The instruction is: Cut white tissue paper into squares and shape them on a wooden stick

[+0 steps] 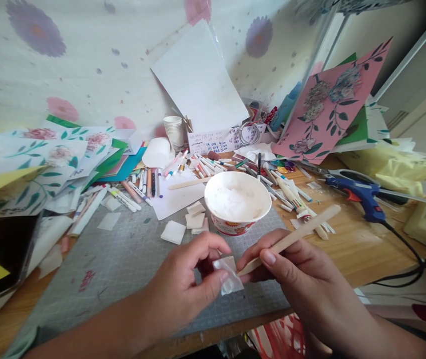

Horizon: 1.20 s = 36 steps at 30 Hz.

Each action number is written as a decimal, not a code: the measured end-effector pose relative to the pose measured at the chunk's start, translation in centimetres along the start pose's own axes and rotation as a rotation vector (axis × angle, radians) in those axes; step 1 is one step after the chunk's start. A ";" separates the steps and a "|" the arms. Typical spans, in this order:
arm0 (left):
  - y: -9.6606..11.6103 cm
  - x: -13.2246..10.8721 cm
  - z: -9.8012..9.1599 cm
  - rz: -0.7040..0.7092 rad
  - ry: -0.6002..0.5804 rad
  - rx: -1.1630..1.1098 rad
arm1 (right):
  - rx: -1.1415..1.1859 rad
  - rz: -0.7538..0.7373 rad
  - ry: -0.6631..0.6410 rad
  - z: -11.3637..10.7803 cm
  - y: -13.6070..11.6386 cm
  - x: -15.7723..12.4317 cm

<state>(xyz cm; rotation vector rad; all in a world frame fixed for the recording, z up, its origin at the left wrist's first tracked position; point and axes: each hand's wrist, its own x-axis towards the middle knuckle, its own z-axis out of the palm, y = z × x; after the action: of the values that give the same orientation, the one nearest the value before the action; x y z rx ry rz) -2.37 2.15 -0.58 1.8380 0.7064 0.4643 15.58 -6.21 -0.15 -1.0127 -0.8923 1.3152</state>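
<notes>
Between the thumb and fingers of my left hand (194, 274) is a small white paper square (231, 279), one corner of it tan. My right hand (299, 264) grips a flat wooden craft stick (306, 229) like a pen. Its lower end meets the paper square, and its upper end points up to the right. Just beyond my hands stands a paper bowl (237, 222) with white, creamy stuff (235, 199) in it. Left of the bowl, several small off-white squares (173, 232) lie on the grey cutting mat (123, 269).
Markers (153, 183) are strewn behind the bowl. To the right lie a blue glue gun (358, 192) with its cable and scissors (340, 174). Flower pictures (59, 154) pile up at left; a pink one (328, 109) leans at right. Stacked paper cups (174, 132) stand at the back.
</notes>
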 end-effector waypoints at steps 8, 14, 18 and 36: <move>-0.2 0.2 -0.4 0.083 0.054 0.109 | 0.057 -0.005 0.058 -0.5 -0.1 0.4; 0.6 0.6 -0.5 0.070 -0.002 0.112 | 0.022 -0.028 0.004 -0.1 -0.2 0.0; 0.6 0.6 -0.6 0.006 -0.078 -0.023 | 0.008 -0.047 -0.010 0.1 -0.2 0.0; 0.1 0.6 -0.3 -0.114 -0.049 -0.234 | -0.088 -0.135 -0.025 -0.1 -0.1 0.7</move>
<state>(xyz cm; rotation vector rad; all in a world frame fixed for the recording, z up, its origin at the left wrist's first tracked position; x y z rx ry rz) -2.07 2.68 -0.39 1.5762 0.6896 0.4076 15.73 -5.50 -0.11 -0.9877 -1.0272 1.1857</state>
